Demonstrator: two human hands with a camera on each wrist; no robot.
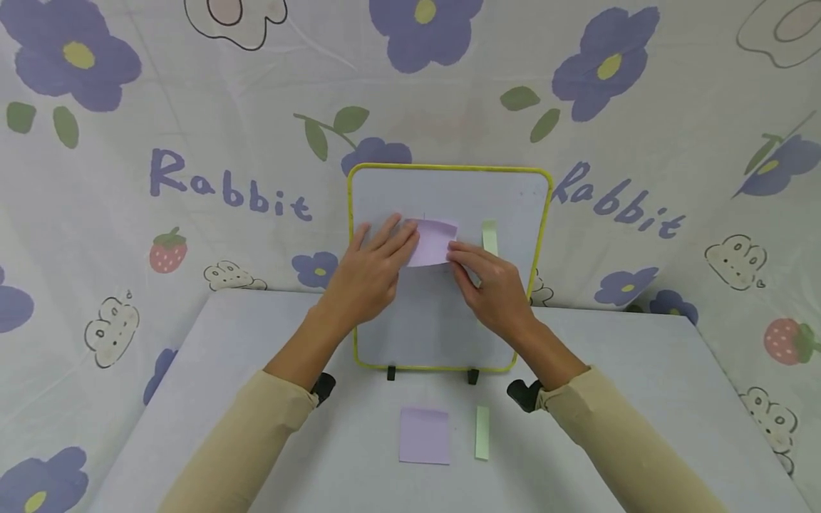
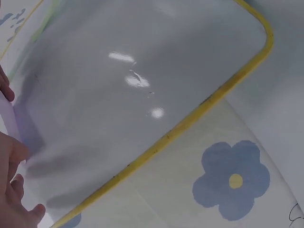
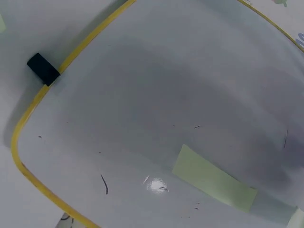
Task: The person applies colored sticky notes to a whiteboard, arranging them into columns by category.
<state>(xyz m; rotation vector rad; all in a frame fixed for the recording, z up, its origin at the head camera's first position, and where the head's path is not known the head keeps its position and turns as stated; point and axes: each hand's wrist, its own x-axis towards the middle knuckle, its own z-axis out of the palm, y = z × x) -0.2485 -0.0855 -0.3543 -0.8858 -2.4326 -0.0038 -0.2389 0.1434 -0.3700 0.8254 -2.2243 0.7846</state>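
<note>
Both hands hold a light purple sticky note (image 1: 435, 244) in front of an upright whiteboard (image 1: 436, 320) with a yellow rim. My left hand (image 1: 368, 278) grips the note's left side, its fingers spread toward the upper left. At the right edge, the thumb and index finger of my right hand (image 1: 494, 288) pinch the paper. In the left wrist view the left hand (image 2: 14, 185) is close to the board, and the note (image 2: 12, 121) curves along the picture's edge. A pale green paper strip (image 3: 213, 178) is stuck on the board, partly hidden by my right hand in the head view.
Two black feet, one a clip (image 3: 42, 69), support the board's lower edge on the white table (image 1: 609, 377). In front lie a purple sticky-note pad (image 1: 424, 436) and a green strip (image 1: 482, 433). A patterned cloth (image 1: 244, 128) hangs behind.
</note>
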